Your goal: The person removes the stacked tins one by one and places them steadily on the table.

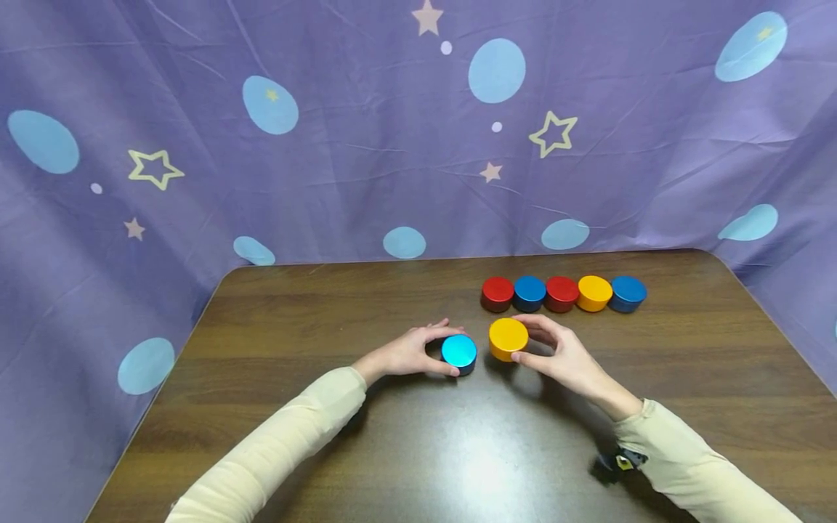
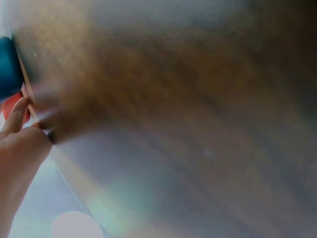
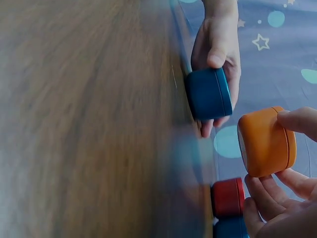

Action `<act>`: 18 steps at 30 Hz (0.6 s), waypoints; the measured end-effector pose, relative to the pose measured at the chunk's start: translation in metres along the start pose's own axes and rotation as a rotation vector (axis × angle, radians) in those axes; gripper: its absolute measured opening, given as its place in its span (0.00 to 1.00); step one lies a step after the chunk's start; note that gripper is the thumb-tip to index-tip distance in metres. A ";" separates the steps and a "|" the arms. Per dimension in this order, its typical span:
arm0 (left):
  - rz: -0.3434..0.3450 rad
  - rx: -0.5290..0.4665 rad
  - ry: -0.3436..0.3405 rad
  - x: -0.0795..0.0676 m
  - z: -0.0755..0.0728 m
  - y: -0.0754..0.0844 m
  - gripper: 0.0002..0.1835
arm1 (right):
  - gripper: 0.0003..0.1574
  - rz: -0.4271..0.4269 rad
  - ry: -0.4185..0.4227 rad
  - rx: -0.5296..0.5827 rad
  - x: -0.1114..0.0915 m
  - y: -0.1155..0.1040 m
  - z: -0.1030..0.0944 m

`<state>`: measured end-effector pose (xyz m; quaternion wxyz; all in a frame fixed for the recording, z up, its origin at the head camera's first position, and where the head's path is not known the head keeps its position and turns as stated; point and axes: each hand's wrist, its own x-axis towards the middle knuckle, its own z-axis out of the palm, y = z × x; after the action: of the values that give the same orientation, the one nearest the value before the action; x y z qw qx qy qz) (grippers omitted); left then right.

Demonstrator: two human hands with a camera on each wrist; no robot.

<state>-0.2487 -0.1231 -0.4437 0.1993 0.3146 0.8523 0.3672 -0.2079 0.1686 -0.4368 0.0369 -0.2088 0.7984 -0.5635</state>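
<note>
My left hand [image 1: 418,352] grips a round blue tin [image 1: 459,351] between thumb and fingers, at the middle of the table. To its right, my right hand [image 1: 562,356] pinches a yellow-orange round tin [image 1: 508,338] by its side. In the right wrist view this orange tin [image 3: 265,143] is held up off the table, with the thumb on one side and fingertips on the other. The blue tin [image 3: 208,94] in the other hand sits close to the tabletop there. The left wrist view catches only part of the left hand [image 2: 22,153] and a blue tin [image 2: 9,69] at its edge.
Behind my right hand stands a row of round tins: a red one [image 1: 498,293], a blue one [image 1: 530,293], another red one [image 1: 561,293], a yellow one [image 1: 593,292] and a blue one [image 1: 628,293]. A purple patterned curtain [image 1: 353,145] hangs behind the wooden table [image 1: 294,312].
</note>
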 end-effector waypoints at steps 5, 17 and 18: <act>-0.004 -0.001 0.001 -0.001 0.000 0.000 0.36 | 0.33 0.017 0.015 -0.014 -0.003 0.002 -0.009; 0.036 0.003 0.016 0.001 0.002 -0.003 0.36 | 0.33 0.069 0.055 -0.065 -0.013 0.011 -0.033; 0.033 0.005 0.015 0.001 0.002 -0.003 0.36 | 0.33 0.070 0.058 -0.073 -0.014 0.012 -0.035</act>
<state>-0.2492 -0.1232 -0.4471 0.1860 0.3263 0.8493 0.3709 -0.2092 0.2077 -0.4380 0.0257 -0.1654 0.8259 -0.5384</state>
